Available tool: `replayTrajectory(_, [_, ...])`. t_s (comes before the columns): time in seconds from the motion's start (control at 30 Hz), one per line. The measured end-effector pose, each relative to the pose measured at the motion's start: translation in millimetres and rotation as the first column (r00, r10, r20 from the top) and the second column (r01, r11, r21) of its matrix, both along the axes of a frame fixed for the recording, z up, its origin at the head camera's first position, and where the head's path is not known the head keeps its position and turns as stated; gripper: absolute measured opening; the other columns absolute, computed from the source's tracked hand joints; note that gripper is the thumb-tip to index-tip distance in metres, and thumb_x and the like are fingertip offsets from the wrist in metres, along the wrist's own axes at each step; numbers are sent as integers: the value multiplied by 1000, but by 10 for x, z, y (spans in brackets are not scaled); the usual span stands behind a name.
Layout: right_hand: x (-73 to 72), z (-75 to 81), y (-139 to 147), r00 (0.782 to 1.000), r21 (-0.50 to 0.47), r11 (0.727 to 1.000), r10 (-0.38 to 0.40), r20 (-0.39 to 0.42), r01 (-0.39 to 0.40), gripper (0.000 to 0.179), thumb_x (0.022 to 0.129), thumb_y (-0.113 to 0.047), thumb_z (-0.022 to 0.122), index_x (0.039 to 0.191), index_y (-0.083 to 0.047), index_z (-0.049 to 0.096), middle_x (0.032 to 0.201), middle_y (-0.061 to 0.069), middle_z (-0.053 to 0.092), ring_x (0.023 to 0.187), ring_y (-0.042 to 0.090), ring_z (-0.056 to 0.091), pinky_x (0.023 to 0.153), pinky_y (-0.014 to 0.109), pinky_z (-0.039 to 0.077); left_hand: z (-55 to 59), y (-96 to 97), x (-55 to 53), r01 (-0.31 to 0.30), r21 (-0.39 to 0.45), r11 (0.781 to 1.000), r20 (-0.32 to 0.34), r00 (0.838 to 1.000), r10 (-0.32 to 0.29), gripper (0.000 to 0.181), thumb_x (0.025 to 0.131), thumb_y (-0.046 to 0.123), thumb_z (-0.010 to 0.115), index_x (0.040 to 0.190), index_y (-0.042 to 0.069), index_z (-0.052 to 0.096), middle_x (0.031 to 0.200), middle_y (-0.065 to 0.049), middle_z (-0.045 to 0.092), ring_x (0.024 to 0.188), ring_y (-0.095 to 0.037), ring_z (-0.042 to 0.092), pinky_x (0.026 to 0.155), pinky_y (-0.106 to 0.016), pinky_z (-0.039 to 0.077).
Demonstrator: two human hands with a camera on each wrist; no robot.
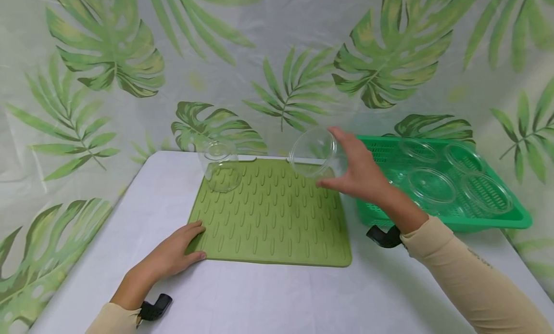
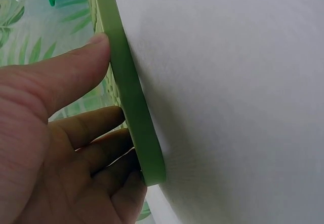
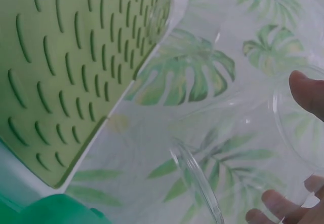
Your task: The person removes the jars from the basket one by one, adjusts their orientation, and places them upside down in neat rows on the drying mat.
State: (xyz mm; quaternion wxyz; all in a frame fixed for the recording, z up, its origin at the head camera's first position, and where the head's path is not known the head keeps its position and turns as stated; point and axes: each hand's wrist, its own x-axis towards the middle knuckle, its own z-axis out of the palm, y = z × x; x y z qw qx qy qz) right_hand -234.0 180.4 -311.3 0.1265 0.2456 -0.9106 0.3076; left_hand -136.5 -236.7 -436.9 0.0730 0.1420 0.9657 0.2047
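My right hand holds a clear cup tilted on its side above the back right part of the green ridged mat. Its thumb and fingers curve around the cup's body. Part of that cup's rim shows in the right wrist view. Another clear cup stands upside down at the mat's back left corner. At the mat's front left corner lies my left hand, its thumb and fingers touching the edges. The left wrist view shows the thumb against the mat's edge.
To the right stands a green slatted basket with several clear cups in it, rims up. A white cloth covers the table. Behind it hangs a leaf-patterned curtain.
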Motion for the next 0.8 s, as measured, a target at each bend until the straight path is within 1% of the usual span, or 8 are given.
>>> replayTrajectory(0.07, [23,-1,-26,999,12,1000,20,-34,-19,111,66,-25,93,156,-17,28,158,16,37,145,43,32,111,69,31,4,0,2,-2,2,1000,2,1000,2,64,91,26,71,142,-4,48,154,-26,39,141,-48,37,113,-61,36])
replayTrajectory(0.17, [50,-4,-51,998,34,999,33,-60,-31,112,65,-26,94,156,-16,28,156,17,39,142,43,35,109,68,33,9,1,5,-3,4,1000,7,1000,3,64,91,26,71,142,-4,48,154,-26,39,141,-49,37,113,-62,35])
replayTrajectory(0.33, [84,-37,-71,998,85,996,35,-57,-30,112,66,-27,93,156,-16,27,157,16,39,145,42,33,112,69,28,14,9,4,-1,5,1000,5,1000,1,63,91,26,71,142,-4,48,154,-26,39,141,-49,37,114,-62,35])
replayTrajectory(0.4, [107,-56,-77,998,102,994,37,-52,-32,111,67,-28,92,156,-15,27,156,16,39,144,42,33,111,70,28,14,12,2,1,4,1000,2,1000,-1,63,91,26,71,142,-4,48,154,-26,39,141,-49,37,114,-62,35])
replayTrajectory(0.57, [170,-111,-109,997,142,989,45,-56,-37,110,66,-32,92,155,-14,30,153,17,41,142,40,37,106,73,31,16,17,-6,9,13,1000,-5,1000,-9,63,91,25,71,142,-5,48,154,-27,39,141,-49,37,114,-62,35])
replayTrajectory(0.67, [214,-147,-140,995,154,987,65,-70,-53,112,65,-34,93,155,-14,30,151,17,41,140,38,39,106,71,33,19,17,-4,12,19,1000,-2,1000,-12,62,91,23,70,141,-7,48,154,-28,38,141,-50,36,114,-62,35])
replayTrajectory(0.8, [290,-191,-179,992,179,981,91,-92,-73,113,63,-37,94,154,-12,33,146,19,45,135,38,44,106,66,39,20,23,3,13,25,1000,2,1000,-13,62,91,22,70,141,-8,47,154,-29,38,141,-51,36,113,-63,35])
